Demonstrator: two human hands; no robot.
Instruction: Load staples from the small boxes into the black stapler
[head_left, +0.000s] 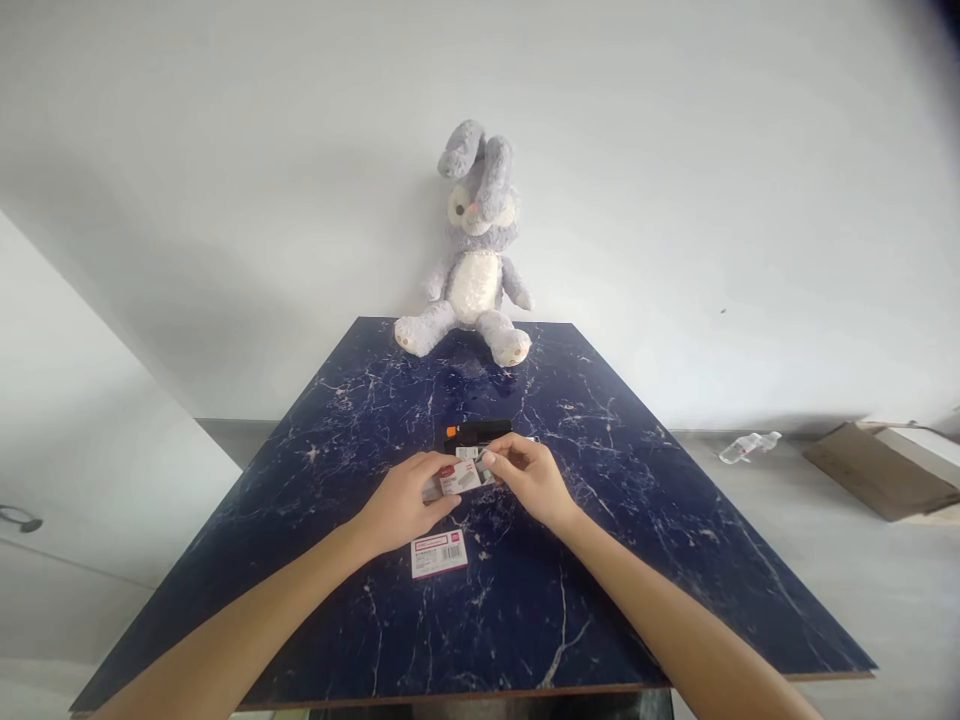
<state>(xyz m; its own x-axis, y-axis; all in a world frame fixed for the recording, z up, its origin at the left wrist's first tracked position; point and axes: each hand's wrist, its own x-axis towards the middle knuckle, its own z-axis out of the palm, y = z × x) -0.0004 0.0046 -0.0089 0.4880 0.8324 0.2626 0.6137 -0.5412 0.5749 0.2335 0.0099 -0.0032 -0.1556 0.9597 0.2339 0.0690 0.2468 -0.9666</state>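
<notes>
My left hand (pixel 405 500) is closed around a small white-and-red carton (pixel 459 478), thumb below and fingers above; the printed picture on it resembles a strip of staples. At the carton's right end, my right hand (pixel 531 478) pinches with thumb and forefinger at something small and greyish, too unclear to name. Just behind both hands lies a black object with an orange tip (pixel 480 432), partly hidden by them. A second white-and-red carton (pixel 439 555) rests on the table below my left hand, its barcode side up.
The dark blue marbled table (pixel 315 620) carries a grey plush rabbit (pixel 476 260), sitting at the far edge against the wall. On the floor to the right are a clear plastic bottle (pixel 748 447) and a cardboard box (pixel 870 470). A white panel (pixel 75 400) stands left.
</notes>
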